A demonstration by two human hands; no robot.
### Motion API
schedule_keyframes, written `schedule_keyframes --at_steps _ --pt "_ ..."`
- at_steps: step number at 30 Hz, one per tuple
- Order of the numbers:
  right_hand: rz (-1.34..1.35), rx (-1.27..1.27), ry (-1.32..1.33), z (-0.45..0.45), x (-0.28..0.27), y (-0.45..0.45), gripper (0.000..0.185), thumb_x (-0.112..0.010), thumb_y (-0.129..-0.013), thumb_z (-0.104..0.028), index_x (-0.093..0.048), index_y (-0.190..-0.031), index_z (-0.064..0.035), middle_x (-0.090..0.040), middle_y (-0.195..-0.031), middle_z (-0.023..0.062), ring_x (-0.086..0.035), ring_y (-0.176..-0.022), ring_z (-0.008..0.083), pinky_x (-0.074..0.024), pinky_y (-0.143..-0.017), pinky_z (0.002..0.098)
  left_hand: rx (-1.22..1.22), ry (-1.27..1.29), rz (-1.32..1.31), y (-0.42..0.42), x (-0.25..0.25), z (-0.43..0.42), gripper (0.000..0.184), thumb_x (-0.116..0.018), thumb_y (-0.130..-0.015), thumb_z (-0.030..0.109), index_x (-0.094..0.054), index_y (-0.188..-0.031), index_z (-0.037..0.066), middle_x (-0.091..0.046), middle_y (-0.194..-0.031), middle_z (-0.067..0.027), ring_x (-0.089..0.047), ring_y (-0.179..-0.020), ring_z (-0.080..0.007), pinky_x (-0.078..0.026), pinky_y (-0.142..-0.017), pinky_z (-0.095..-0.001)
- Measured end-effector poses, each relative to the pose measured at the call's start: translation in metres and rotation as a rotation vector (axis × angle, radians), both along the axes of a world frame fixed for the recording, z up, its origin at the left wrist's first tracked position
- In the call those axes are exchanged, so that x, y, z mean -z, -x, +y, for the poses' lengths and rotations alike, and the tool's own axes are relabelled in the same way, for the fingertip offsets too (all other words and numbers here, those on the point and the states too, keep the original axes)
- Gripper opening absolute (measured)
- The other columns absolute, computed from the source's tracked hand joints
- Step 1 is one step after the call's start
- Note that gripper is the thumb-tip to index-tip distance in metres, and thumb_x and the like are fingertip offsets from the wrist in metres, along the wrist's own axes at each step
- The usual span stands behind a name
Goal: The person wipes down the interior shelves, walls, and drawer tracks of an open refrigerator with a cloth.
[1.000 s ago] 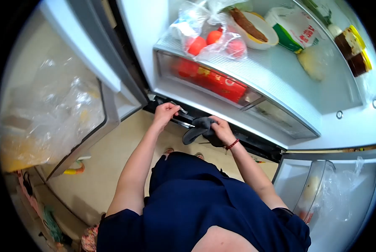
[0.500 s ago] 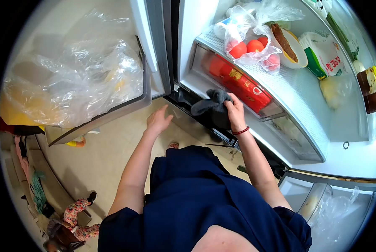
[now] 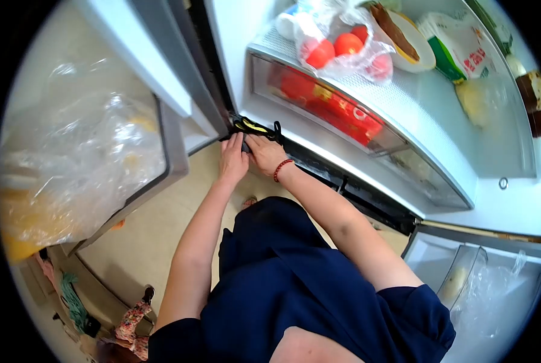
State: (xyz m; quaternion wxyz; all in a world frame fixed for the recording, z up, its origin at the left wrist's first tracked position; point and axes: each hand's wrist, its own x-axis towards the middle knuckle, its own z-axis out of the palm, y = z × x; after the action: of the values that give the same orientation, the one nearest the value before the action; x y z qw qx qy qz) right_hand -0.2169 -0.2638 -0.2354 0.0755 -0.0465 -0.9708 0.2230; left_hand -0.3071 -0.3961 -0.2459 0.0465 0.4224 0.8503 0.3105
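Side by side, my left hand (image 3: 233,160) and my right hand (image 3: 267,155) are at the black lower edge of the open fridge, by the door hinge corner. A small part of a dark grey cloth (image 3: 245,146) shows between them; the fingers of both hands are closed on it, and most of it is hidden. Just beyond my fingertips lies a black item with a yellow-green band (image 3: 252,126) and a black loop; its kind is unclear. A red bead bracelet (image 3: 282,170) circles my right wrist.
The open left door (image 3: 177,130) carries a bin of clear plastic bags (image 3: 95,151). Inside are bagged tomatoes (image 3: 348,44), a bowl (image 3: 424,57) and a drawer with a red package (image 3: 343,112). An open right door (image 3: 424,260) is nearby. Another person's patterned trousers (image 3: 131,320) show lower left.
My right hand has moved left with the grey cloth, down to the fridge's lower edge. My left hand has come up beside it. The view has shifted, and the yellow-green band now shows.
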Motion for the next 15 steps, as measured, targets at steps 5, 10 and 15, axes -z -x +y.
schedule_keyframes --at_steps 5,10,15 --pt "0.064 0.18 -0.053 0.008 0.005 -0.058 0.045 -0.067 -0.082 -0.021 -0.054 -0.12 -0.0026 -0.064 -0.111 0.0118 -0.061 -0.102 0.0277 -0.0516 -0.084 0.0395 0.174 0.043 -0.009 -0.036 -0.003 0.029 0.051 -0.056 -0.076 -0.001 -0.053 -0.128 -0.002 -0.059 -0.122 -0.0184 -0.053 -0.106 -0.038 -0.046 -0.095 -0.0439" --pt "0.064 0.286 -0.09 0.025 0.005 -0.138 0.045 -0.066 -0.08 -0.016 -0.054 -0.121 -0.0024 -0.063 -0.11 0.0125 -0.061 -0.103 0.0285 -0.0503 -0.084 0.0403 0.375 0.017 0.021 -0.095 -0.002 0.059 0.039 -0.057 -0.076 0.0 -0.055 -0.115 -0.001 -0.061 -0.103 -0.0163 -0.055 -0.098 -0.0361 -0.048 -0.086 -0.0432" --pt "0.081 0.391 -0.084 0.033 0.002 -0.203 0.045 -0.065 -0.075 -0.004 -0.056 -0.119 -0.0019 -0.062 -0.11 0.0146 -0.06 -0.103 0.0322 -0.0488 -0.089 0.0415 0.539 -0.017 0.039 -0.147 0.009 0.086 0.031 -0.056 -0.079 0.0 -0.055 -0.11 0.0 -0.064 -0.094 -0.0172 -0.057 -0.094 -0.0363 -0.048 -0.085 -0.0424"
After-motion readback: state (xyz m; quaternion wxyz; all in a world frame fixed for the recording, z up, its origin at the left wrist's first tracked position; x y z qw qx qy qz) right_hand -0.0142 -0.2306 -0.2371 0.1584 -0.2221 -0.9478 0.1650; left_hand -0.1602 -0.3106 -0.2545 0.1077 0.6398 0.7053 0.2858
